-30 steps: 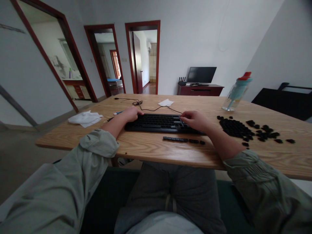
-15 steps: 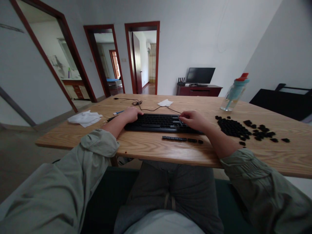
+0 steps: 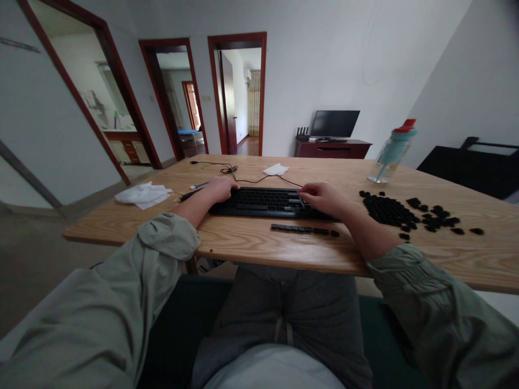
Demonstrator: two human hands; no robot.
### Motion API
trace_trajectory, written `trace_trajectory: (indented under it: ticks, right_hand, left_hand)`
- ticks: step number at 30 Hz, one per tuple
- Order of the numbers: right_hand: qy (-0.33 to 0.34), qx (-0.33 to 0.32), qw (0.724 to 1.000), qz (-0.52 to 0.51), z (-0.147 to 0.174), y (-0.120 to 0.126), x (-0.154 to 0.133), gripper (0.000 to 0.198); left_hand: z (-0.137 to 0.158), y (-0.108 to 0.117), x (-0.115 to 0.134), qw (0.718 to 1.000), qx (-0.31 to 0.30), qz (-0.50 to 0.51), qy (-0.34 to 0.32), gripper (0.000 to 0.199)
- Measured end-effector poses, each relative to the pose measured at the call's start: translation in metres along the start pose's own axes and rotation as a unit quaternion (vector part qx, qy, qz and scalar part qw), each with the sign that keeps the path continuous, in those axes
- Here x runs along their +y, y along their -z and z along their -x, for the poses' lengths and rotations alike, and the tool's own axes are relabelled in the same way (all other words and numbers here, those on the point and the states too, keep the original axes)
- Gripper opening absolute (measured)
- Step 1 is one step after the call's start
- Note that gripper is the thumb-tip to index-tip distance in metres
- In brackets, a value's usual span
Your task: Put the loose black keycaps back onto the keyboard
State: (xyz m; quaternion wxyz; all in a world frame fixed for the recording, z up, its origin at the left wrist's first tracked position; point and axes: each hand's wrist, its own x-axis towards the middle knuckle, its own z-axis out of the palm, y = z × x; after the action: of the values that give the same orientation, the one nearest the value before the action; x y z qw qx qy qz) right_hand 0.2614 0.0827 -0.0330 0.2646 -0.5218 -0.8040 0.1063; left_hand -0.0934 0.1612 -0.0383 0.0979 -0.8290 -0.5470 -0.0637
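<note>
A black keyboard [image 3: 259, 201] lies flat on the wooden table, many of its keycaps off. At its left end, my left hand [image 3: 224, 189] grips the frame, the thumb along the back edge. My right hand [image 3: 322, 195] is over the right part of the keyboard, its fingertips pinched together; whatever they hold is too small to make out. In front of the keyboard lies a row of black keycaps [image 3: 292, 228]. Right of my right forearm, a pile of black keycaps [image 3: 389, 212] spreads out, with several loose ones beside it.
A water bottle [image 3: 392, 154] with a red and blue lid stands behind the pile. White tissues [image 3: 144, 194] lie at the left, and another tissue [image 3: 276, 169] behind the keyboard. The coiled cable [image 3: 229, 169] runs along the back. A blue-and-white brush-like tool [image 3: 198, 185] is beside my left wrist.
The view has shifted very slightly. Both hands stay at the keyboard in nearly the same places, and the keycaps lie as before.
</note>
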Motion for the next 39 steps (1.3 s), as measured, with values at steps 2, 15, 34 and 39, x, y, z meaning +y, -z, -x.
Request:
trace_trajectory:
  ticks: [2,15,34,39]
  right_hand:
    - [0.0,0.002,1.0,0.003,0.0,0.0,0.0,0.026]
    - [-0.014,0.009,1.0,-0.016,-0.001,0.0,0.0,0.027]
    - [0.002,0.002,1.0,-0.009,-0.003,-0.002,0.005,0.026]
    - [0.001,0.006,1.0,-0.009,-0.002,-0.001,0.004,0.025]
  left_hand:
    - [0.0,0.001,0.002,1.0,0.001,0.003,0.001,0.056]
    - [0.011,0.001,0.0,0.996,0.044,0.08,0.012,0.043]
    - [0.002,0.008,0.006,0.999,0.007,-0.031,-0.034,0.04]
    - [0.003,0.007,0.013,0.996,-0.008,-0.083,-0.032,0.046]
